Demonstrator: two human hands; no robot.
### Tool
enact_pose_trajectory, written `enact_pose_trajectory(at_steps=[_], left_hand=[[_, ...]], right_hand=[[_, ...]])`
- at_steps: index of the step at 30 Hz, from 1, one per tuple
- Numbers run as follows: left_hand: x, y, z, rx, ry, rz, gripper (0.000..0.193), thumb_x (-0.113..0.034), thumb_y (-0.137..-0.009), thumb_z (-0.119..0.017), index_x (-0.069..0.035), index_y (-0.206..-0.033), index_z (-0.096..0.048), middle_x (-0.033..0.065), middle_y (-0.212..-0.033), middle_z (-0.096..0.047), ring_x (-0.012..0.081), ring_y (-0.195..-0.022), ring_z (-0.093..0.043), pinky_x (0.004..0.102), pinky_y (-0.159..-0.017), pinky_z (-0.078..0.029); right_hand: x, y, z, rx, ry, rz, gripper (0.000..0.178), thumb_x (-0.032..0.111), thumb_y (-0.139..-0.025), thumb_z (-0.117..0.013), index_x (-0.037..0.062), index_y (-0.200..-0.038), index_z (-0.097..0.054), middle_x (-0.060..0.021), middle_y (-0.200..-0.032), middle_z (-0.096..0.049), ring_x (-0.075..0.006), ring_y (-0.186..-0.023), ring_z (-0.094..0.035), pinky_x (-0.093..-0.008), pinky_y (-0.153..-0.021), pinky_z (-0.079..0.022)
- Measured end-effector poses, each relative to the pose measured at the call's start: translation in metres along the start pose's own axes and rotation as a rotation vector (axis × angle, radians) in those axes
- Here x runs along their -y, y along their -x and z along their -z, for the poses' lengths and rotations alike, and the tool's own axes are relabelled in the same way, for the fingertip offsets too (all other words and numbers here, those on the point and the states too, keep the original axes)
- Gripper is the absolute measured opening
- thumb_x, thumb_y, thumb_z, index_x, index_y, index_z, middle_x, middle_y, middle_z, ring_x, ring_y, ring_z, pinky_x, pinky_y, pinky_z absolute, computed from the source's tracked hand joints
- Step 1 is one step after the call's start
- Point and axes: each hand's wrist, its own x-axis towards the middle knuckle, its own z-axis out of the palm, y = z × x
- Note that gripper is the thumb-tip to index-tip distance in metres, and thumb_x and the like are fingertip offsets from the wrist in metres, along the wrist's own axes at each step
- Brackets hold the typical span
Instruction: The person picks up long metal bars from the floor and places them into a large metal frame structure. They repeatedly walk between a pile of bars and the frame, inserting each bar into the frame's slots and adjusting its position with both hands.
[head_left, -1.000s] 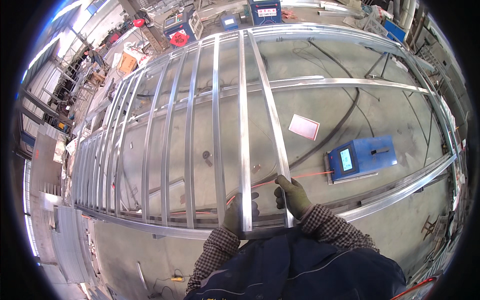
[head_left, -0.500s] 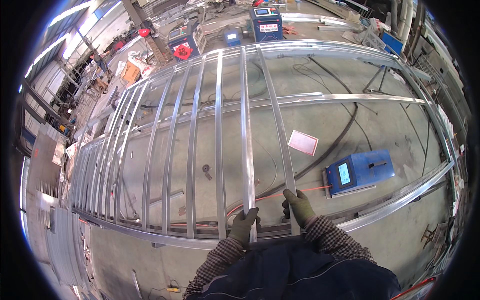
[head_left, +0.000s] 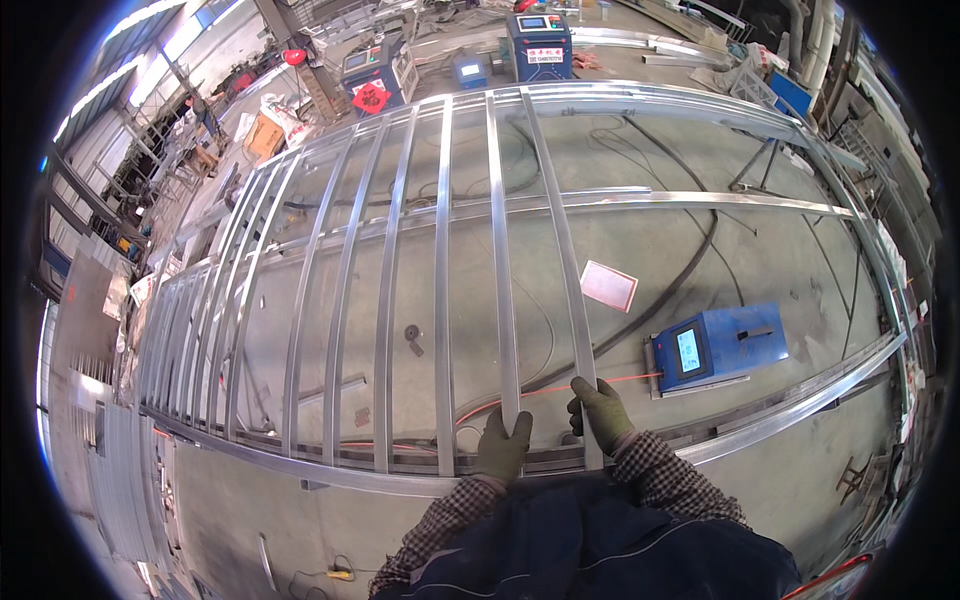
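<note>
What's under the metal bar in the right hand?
A crossbar, a black cable and grey floor show on either side of the metal bar; the strip beneath it and the right hand is covered.

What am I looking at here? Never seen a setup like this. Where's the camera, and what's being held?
There is no robot arm here: a person is working with both hands. The view comes from a wide fisheye camera on the person's head, looking down, so straight edges bend near the rim.

In front is a large silver metal frame with many slats across it. The olive-gloved left hand grips the near end of one long silver metal bar; the olive-gloved right hand grips the rightmost silver metal bar, close to its near end.

Through the frame's openings you can see the grey floor, a white sheet with a red border and a blue box-shaped machine with a lit screen.
</note>
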Motion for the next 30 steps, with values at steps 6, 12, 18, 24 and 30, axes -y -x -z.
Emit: enact_pose_trajectory(at_steps=[6,12,18,24,30], left_hand=[[0.006,-0.003,-0.015,-0.065,-0.076,-0.076,0.071,-0.05,-0.099,-0.069,0.005,-0.143,-0.058,0.0287,-0.124,-0.073,0.0418,-0.116,-0.072,0.0497,-0.1,-0.055],[0.009,-0.004,-0.016,-0.072,-0.077,-0.079,0.072,-0.05,-0.099,-0.069,0.005,-0.144,-0.057,0.029,-0.124,-0.073,0.0421,-0.116,-0.072,0.0498,-0.1,-0.055],[0.012,-0.005,-0.019,-0.063,-0.031,-0.08,0.074,-0.051,-0.1,-0.07,0.006,-0.145,-0.055,0.0292,-0.125,-0.072,0.0423,-0.118,-0.071,0.0486,-0.101,-0.055],[0.015,-0.002,-0.028,-0.032,0.033,-0.073,0.072,-0.05,-0.101,-0.07,0.006,-0.144,-0.055,0.0281,-0.124,-0.072,0.0403,-0.115,-0.072,0.0478,-0.101,-0.055],[0.013,-0.005,-0.031,-0.109,-0.01,-0.225,0.062,-0.043,-0.102,-0.072,0.005,-0.138,-0.057,0.009,-0.087,-0.07,0.0165,-0.071,-0.065,0.0356,-0.066,-0.053]], right_hand=[[0.001,0.001,0.001,0.0,0.008,0.009,0.046,0.044,-0.101,-0.075,0.0061,-0.119,-0.057,-0.0078,-0.084,-0.061,-0.0192,-0.062,-0.06,-0.0369,-0.053,-0.051],[0.0,-0.001,0.002,0.0,0.01,-0.002,0.046,0.044,-0.101,-0.075,0.0063,-0.12,-0.057,-0.0079,-0.085,-0.062,-0.0194,-0.064,-0.061,-0.0373,-0.053,-0.051],[0.001,0.0,0.002,-0.002,0.011,-0.004,0.046,0.044,-0.101,-0.075,0.0063,-0.121,-0.058,-0.0078,-0.085,-0.062,-0.0198,-0.064,-0.061,-0.0375,-0.054,-0.051],[0.001,0.0,0.002,-0.009,0.013,-0.02,0.046,0.043,-0.101,-0.075,0.0065,-0.123,-0.057,-0.0078,-0.085,-0.062,-0.0202,-0.064,-0.061,-0.0377,-0.054,-0.051],[0.0,-0.001,0.002,-0.013,0.028,-0.012,0.047,0.044,-0.101,-0.074,0.0059,-0.123,-0.056,-0.0084,-0.086,-0.063,-0.0203,-0.064,-0.062,-0.0385,-0.054,-0.051]])
